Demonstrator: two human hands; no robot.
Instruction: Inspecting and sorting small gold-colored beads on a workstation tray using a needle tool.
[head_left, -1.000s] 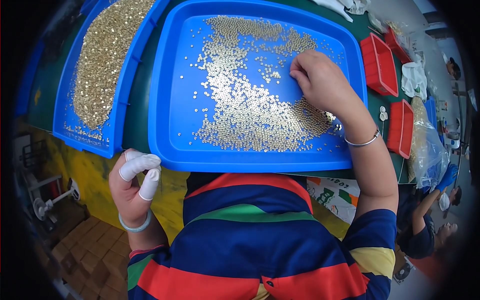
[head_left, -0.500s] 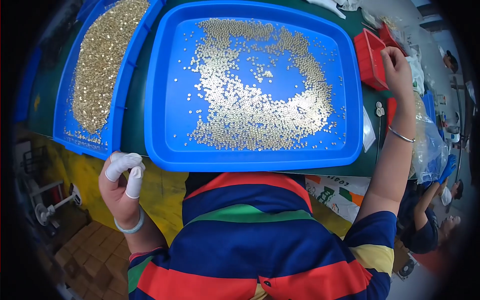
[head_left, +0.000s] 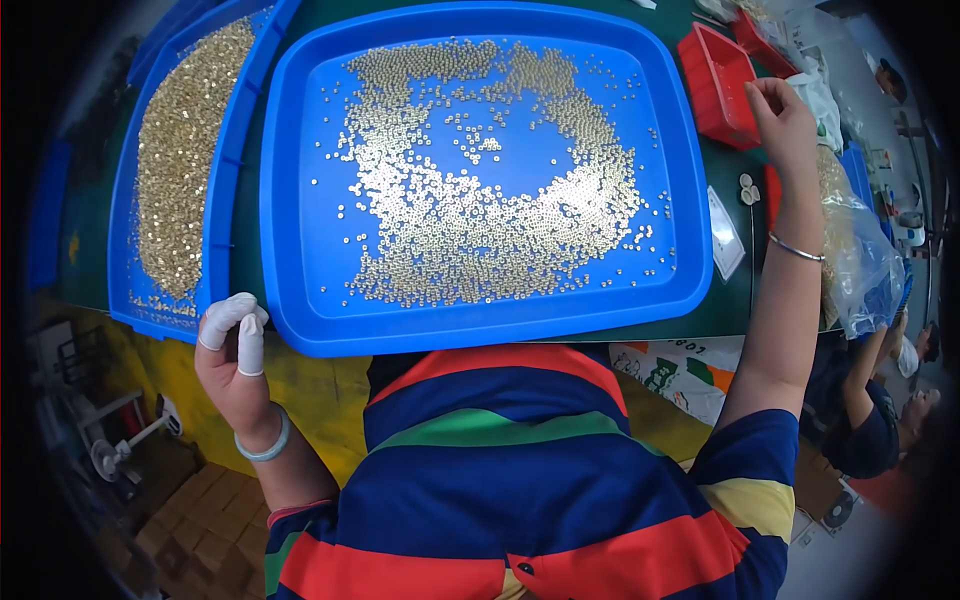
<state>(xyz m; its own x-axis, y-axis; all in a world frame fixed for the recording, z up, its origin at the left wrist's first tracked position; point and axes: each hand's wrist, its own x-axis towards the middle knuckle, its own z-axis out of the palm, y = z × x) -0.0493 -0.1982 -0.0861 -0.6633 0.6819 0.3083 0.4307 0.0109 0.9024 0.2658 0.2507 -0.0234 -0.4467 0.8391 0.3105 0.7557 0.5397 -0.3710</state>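
A large blue tray lies before me, with many small gold-coloured ring-like pieces spread over its floor around a barer middle. My left hand is by the tray's near left corner, white finger cots on its thumb and fingers. Its fingertips are pressed together; anything between them is hidden. Raised at the right, my right hand is beside a red bin, thumb and forefinger closed in a pinch. Whatever it may hold is too small to make out.
Another blue tray, heaped with gold pieces, lies at the left. A card and a thin rod are right of the large tray. Beyond my right forearm sits a clear plastic bag; a co-worker's arm shows farther right.
The trays and red bin have shifted left in the picture as the view moved. My right hand stays pinched near the bin; my left hand stays closed by the tray corner.
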